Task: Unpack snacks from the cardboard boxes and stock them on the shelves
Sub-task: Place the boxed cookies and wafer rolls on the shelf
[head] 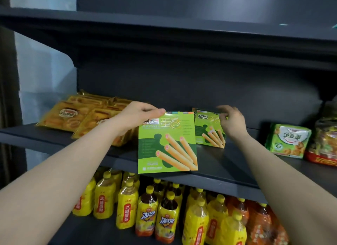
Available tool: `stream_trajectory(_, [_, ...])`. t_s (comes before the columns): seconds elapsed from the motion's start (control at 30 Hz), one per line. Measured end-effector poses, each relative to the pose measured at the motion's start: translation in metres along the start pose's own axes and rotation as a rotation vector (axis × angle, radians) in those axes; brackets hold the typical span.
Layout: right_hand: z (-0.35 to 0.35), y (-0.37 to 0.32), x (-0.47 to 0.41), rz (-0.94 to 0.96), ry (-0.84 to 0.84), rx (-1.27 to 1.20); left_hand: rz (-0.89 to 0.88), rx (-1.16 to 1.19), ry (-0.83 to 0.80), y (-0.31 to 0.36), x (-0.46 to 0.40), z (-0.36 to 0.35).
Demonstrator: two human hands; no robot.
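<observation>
My left hand pinches the top left corner of a green egg-roll snack box, held upright at the front edge of the dark middle shelf. Farther back on the shelf stands a second green egg-roll box, with more of the same kind behind it. My right hand has its curled fingers on that box's upper right corner. No cardboard box is in view.
Yellow snack packs lie stacked at the shelf's left. A green snack bag and a red-based pack sit at the right. Yellow tea bottles fill the shelf below. The dark upper shelf overhangs.
</observation>
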State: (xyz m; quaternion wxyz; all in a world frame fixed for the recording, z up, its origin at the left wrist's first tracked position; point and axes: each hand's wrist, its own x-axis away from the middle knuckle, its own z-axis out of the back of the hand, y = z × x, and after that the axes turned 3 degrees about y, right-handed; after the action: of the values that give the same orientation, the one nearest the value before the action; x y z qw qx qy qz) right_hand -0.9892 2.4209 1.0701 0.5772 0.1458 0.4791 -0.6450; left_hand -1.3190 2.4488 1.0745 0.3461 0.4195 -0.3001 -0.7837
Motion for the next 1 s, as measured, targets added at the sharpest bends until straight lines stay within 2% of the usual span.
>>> stream_trajectory(0.1, [0.022, -0.034, 0.019, -0.007, -0.1, -0.111, -0.02, -0.011, -0.019, 0.006, 0.01, -0.005])
stream_trajectory(0.23, [0.052, -0.066, 0.049, -0.227, -0.477, -0.412, -0.028, 0.007, -0.037, 0.015, 0.019, -0.018])
stream_trajectory(0.33, [0.062, -0.071, 0.072, -0.265, -0.672, -0.494, -0.036, 0.011, -0.002, 0.023, 0.022, -0.035])
stream_trajectory(0.5, [0.09, -0.048, 0.08, -0.331, -0.574, -0.564, -0.11, -0.055, -0.051, 0.033, 0.022, -0.058])
stream_trajectory(0.63, [0.126, -0.005, 0.054, -0.401, -0.237, -0.557, -0.226, -0.501, 0.066, 0.018, 0.008, -0.052])
stream_trajectory(0.73, [0.127, 0.024, 0.034, -0.406, -0.05, -0.43, -0.238, -0.712, 0.049, 0.002, -0.002, -0.052])
stream_trajectory(0.8, [0.11, 0.034, 0.025, -0.384, -0.073, -0.38, -0.246, -0.79, 0.045, -0.007, -0.009, -0.058])
stream_trajectory(0.9, [0.067, 0.046, 0.012, -0.37, -0.195, -0.443, -0.25, -0.855, 0.037, -0.012, -0.016, -0.063])
stream_trajectory(1.0, [0.027, 0.058, 0.001, -0.328, -0.243, -0.479, -0.247, -0.961, -0.004, -0.014, -0.018, -0.063])
